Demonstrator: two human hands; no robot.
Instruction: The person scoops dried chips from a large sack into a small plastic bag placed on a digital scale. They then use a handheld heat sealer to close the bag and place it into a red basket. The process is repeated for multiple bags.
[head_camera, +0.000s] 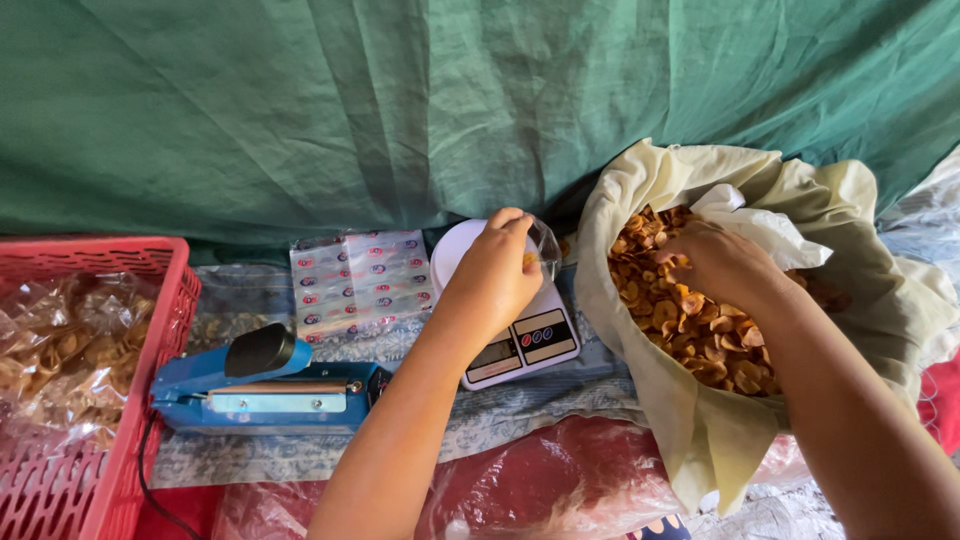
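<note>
Two hands, left hand (492, 272) fingers clamped on clear bag (543, 250), right hand (722, 262) perhaps gripping crinkled chips (700, 335)

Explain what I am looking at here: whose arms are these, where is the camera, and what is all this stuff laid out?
The single picture comes from a camera worn on a person's head, looking down at their own bare hands. The left hand holds a small clear bag over a white kitchen scale. The right hand reaches into a large cream cloth sack full of golden-brown chips. Left of the scale lie a stack of printed clear bags and a blue heat sealer. A red plastic crate at far left holds filled chip bags. Green cloth hangs behind.
</note>
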